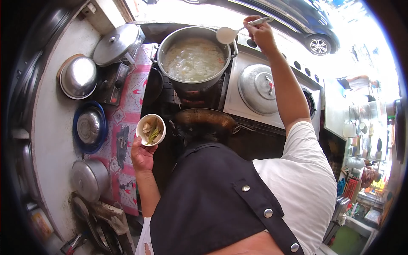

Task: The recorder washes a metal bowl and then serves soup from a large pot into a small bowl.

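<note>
My left hand [144, 156] holds a small white bowl [163, 137] in front of my body. Inside it lie green vegetable pieces [154, 133] and pale chunks of food [147, 127]. At the upper right my right hand [262, 34] grips a ladle [227, 35] by its handle. The ladle's round bowl hangs at the right rim of a large metal pot [197, 84]; I cannot tell whether it touches the rim or holds anything. Bubbling, pale broth [193, 60] fills much of the pot, with small orange bits near its right side.
A blackened wok [204, 119] stands between me and the pot. A domed metal lid [255, 86] sits on the stove [234, 98] to the right. Along the left are a pink patterned tablecloth [140, 70], a blue basin [101, 111] and a lidded pot [92, 180]. A parked car [287, 19] is outside.
</note>
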Motion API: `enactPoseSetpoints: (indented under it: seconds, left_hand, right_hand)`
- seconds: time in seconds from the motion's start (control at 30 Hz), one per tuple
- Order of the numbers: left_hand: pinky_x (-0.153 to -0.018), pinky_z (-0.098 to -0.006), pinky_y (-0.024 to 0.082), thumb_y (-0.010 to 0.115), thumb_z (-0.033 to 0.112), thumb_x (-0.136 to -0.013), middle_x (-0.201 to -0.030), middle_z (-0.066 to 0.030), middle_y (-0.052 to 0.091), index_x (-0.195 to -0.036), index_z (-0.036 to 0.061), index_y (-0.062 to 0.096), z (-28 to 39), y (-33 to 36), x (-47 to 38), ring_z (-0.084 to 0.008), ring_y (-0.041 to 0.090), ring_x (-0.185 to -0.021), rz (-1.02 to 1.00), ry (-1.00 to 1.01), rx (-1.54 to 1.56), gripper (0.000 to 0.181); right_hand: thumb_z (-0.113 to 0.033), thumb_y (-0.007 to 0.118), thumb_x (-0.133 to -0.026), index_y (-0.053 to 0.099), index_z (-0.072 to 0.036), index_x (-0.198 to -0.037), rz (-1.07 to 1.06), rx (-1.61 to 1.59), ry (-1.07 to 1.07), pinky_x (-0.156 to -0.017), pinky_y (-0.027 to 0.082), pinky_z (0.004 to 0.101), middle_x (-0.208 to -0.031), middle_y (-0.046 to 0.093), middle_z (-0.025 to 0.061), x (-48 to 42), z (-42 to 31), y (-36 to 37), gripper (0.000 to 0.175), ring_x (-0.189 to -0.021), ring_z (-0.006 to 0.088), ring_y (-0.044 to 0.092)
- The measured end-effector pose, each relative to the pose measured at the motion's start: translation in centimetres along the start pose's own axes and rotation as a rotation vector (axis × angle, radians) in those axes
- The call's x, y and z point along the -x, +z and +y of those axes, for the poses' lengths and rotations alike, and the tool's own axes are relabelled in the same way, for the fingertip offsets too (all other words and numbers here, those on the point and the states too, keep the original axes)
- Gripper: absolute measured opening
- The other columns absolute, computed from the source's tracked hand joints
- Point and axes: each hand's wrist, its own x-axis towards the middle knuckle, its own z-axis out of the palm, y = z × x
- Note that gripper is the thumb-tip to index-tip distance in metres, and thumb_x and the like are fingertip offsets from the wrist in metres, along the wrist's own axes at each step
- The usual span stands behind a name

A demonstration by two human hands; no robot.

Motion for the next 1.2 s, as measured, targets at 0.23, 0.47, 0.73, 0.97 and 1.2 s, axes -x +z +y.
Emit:
enactPoseSetpoints:
  seconds: [0.23,0.47,0.73,0.97,1.2]
  left_hand:
    - [-0.073,-0.0372,0.065,0.069,0.033,-0.091,-0.115,-0.0141,0.07,-0.128,0.0008,0.059,0.8,-2.1,-0.1,-0.0243,0.073,-0.093,0.036,0.02,0.011,0.049]
    - [-0.073,-0.0357,0.065,0.069,0.034,-0.091,-0.114,-0.0138,0.071,-0.126,0.0021,0.059,0.9,-3.8,0.9,-0.0241,0.073,-0.092,0.103,0.019,0.014,0.049]
    - [-0.074,-0.0364,0.064,0.069,0.035,-0.091,-0.114,-0.0149,0.071,-0.126,0.0011,0.06,0.2,-4.7,0.2,-0.0244,0.074,-0.092,0.136,-0.007,0.029,0.049]
    - [-0.076,-0.0383,0.064,0.069,0.035,-0.092,-0.116,-0.0151,0.071,-0.13,0.0008,0.059,0.3,-4.3,-1.1,-0.0248,0.073,-0.094,0.071,-0.022,0.026,0.052]
    - [-0.076,-0.0372,0.063,0.069,0.035,-0.092,-0.114,-0.0146,0.071,-0.13,0.0017,0.059,0.2,-4.5,-2.2,-0.0241,0.073,-0.093,0.08,-0.048,0.0,0.052]
  right_hand:
    - [-0.021,0.059,-0.099,0.07,-0.004,-0.103,-0.155,-0.14,0.552,-0.058,0.052,0.0263,-0.08,0.069,0.0066,-0.8,3.4,7.7,0.02,-0.062,0.0134,0.062]
    - [-0.021,0.068,-0.093,0.074,-0.002,-0.099,-0.137,0.309,0.27,-0.065,0.06,0.0279,-0.078,0.073,0.0084,-1.8,7.9,10.0,0.021,-0.069,0.0134,0.072]
    - [-0.031,0.062,-0.1,0.074,-0.001,-0.112,-0.255,0.255,0.326,-0.074,0.06,0.0311,-0.086,0.077,0.012,-1.0,11.1,16.7,0.034,-0.075,0.0176,0.076]
    - [-0.024,0.057,-0.102,0.072,0.005,-0.109,-0.574,0.257,0.33,-0.07,0.06,0.0318,-0.084,0.076,0.0136,2.3,8.8,16.5,0.034,-0.073,0.0182,0.075]
    - [-0.022,0.055,-0.103,0.071,0.007,-0.107,-0.464,0.546,0.363,-0.062,0.062,0.0322,-0.079,0.075,0.0138,-0.4,7.3,9.8,0.033,-0.067,0.0189,0.075]
